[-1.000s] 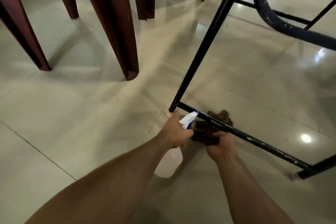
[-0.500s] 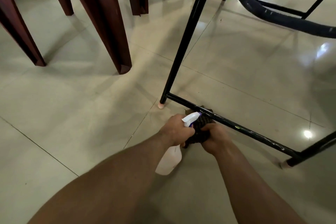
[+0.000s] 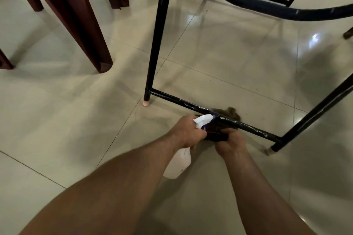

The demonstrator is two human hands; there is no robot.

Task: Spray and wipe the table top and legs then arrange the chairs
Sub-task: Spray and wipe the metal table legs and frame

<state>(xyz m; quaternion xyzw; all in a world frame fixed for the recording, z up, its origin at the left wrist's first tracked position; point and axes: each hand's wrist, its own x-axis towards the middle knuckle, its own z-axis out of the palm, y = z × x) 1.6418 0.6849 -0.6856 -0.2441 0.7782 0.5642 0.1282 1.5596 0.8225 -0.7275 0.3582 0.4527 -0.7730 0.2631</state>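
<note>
At lower centre, the right hand (image 3: 230,142) clutches a dark cloth (image 3: 219,129) against the table's crossbar (image 3: 181,101) to wipe it, while the left hand (image 3: 188,131) grips the spray bottle (image 3: 179,164), ready.

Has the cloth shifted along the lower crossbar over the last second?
Yes. The cloth has slid right along the crossbar, away from the left-hand leg, to about mid-bar.

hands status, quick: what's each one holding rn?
Left hand: closed, fingers curled round the spray bottle.
Right hand: closed, gripping the dark cloth at the low black crossbar.
</note>
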